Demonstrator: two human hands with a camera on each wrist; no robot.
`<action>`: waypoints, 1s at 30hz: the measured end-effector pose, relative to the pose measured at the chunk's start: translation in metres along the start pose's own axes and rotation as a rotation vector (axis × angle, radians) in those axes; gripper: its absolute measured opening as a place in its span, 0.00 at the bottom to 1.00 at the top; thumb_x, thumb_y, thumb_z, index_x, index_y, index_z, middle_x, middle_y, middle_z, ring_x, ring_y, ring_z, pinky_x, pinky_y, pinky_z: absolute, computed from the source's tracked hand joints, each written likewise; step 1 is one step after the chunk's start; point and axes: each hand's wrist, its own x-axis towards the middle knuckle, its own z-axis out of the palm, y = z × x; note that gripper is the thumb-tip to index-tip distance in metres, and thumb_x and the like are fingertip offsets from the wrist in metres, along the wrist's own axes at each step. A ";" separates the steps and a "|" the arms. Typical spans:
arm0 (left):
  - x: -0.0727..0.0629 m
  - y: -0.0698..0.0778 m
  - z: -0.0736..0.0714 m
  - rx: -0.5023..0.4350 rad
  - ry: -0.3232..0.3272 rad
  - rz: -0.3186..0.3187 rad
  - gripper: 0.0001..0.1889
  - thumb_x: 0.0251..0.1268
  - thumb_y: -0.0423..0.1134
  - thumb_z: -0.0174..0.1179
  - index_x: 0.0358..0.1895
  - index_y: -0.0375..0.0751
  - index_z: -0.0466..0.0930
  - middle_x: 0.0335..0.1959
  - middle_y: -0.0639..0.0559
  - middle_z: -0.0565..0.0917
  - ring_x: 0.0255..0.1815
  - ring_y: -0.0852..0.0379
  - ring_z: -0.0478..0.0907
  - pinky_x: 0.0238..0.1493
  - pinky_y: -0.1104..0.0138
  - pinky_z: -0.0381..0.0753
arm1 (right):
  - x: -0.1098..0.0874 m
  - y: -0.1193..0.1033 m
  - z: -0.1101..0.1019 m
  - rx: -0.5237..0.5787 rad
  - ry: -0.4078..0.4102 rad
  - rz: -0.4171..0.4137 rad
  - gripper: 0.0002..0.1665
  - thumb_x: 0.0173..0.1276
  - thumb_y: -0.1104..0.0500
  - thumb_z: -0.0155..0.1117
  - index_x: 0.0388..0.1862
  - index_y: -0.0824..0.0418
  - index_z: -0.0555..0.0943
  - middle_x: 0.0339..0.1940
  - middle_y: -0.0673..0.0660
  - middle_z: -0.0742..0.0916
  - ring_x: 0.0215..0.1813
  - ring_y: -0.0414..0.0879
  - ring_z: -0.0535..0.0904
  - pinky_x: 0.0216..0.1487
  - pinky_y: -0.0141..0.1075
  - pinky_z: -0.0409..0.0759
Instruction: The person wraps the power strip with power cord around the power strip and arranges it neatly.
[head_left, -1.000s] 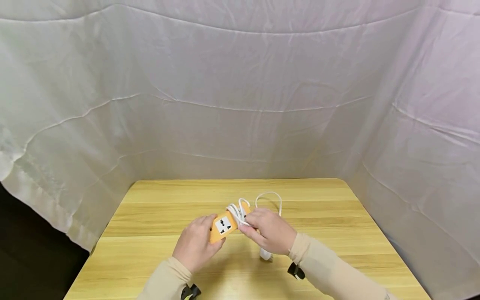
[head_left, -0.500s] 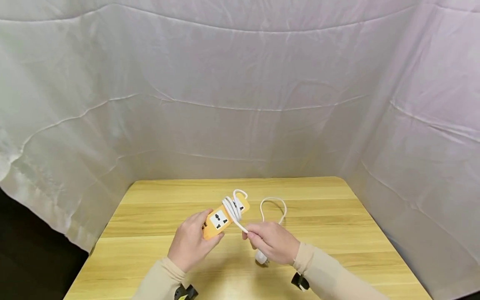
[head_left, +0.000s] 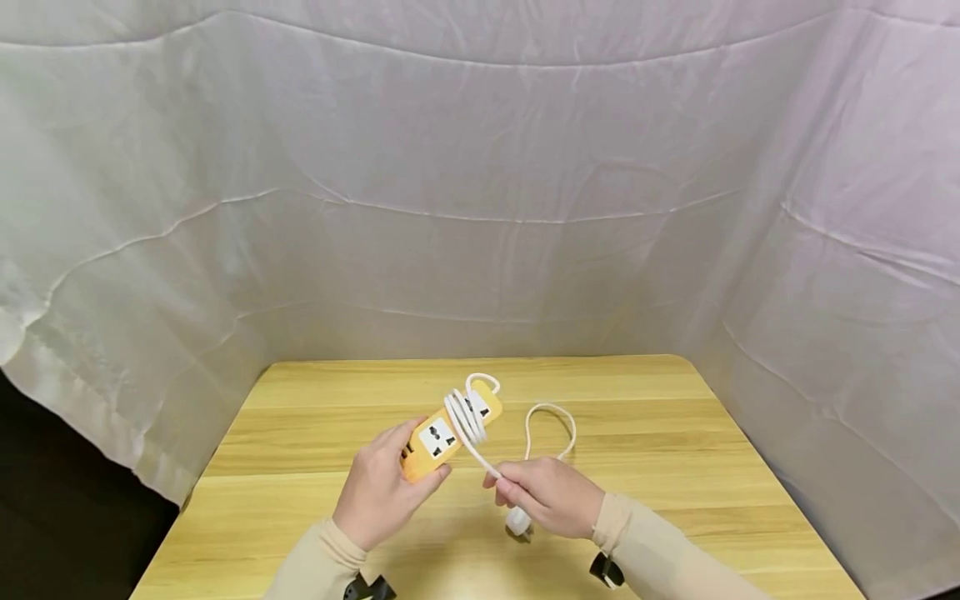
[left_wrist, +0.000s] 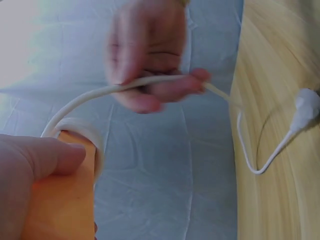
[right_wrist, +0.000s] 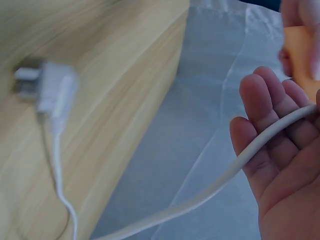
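Note:
An orange power strip (head_left: pixel 417 469) with white socket faces is tilted over the table, gripped near its lower end by my left hand (head_left: pixel 380 493). Several turns of white cord (head_left: pixel 467 419) wrap around the strip's far part. To the right, my right hand (head_left: pixel 558 498) pinches the cord, and a taut length runs from there to the strip. In the right wrist view the cord (right_wrist: pixel 270 134) crosses the inner side of the curled fingers. Its white plug (left_wrist: pixel 304 111) lies on the table, just left of the right hand in the head view.
The wooden table (head_left: pixel 300 508) spreads beneath both hands. A loose loop of cord (head_left: pixel 551 407) lies beyond the right hand. Grey-white fabric (head_left: pixel 480 275) hangs behind the table and along both sides.
My right hand has left the strip and moved down and right, pulling the cord taut. The left hand and strip have shifted slightly left. The plug has moved slightly left and down.

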 end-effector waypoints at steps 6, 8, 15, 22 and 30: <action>0.001 0.003 -0.003 -0.049 0.008 0.042 0.30 0.43 0.44 0.77 0.53 0.38 0.79 0.38 0.51 0.83 0.27 0.65 0.73 0.21 0.76 0.72 | -0.007 0.012 0.005 -0.028 -0.010 0.018 0.13 0.78 0.57 0.46 0.47 0.53 0.80 0.29 0.39 0.83 0.33 0.28 0.77 0.37 0.25 0.77; 0.001 0.004 -0.004 -0.065 0.003 0.047 0.30 0.44 0.44 0.76 0.53 0.38 0.79 0.39 0.51 0.83 0.27 0.65 0.73 0.20 0.76 0.72 | -0.008 0.015 0.006 -0.035 -0.010 0.021 0.13 0.78 0.56 0.47 0.47 0.53 0.80 0.29 0.39 0.83 0.34 0.28 0.77 0.38 0.26 0.77; -0.001 0.009 -0.005 -0.128 -0.009 0.064 0.30 0.45 0.42 0.76 0.55 0.40 0.78 0.41 0.51 0.83 0.28 0.65 0.75 0.22 0.76 0.74 | -0.010 0.024 0.013 -0.039 -0.038 0.041 0.12 0.77 0.57 0.48 0.47 0.55 0.81 0.28 0.40 0.83 0.33 0.27 0.77 0.36 0.23 0.76; -0.002 0.013 -0.002 -0.169 -0.054 0.128 0.30 0.44 0.40 0.76 0.55 0.40 0.78 0.41 0.52 0.83 0.30 0.64 0.75 0.25 0.76 0.75 | -0.005 0.029 0.020 -0.021 -0.082 0.057 0.15 0.78 0.56 0.46 0.47 0.58 0.81 0.31 0.43 0.85 0.33 0.27 0.78 0.36 0.21 0.76; -0.007 0.013 0.001 -0.162 -0.097 0.208 0.31 0.43 0.41 0.76 0.55 0.38 0.78 0.44 0.52 0.84 0.37 0.62 0.77 0.31 0.75 0.76 | -0.005 0.032 0.018 -0.047 -0.099 0.120 0.09 0.73 0.61 0.54 0.46 0.59 0.80 0.33 0.46 0.85 0.35 0.31 0.79 0.37 0.26 0.78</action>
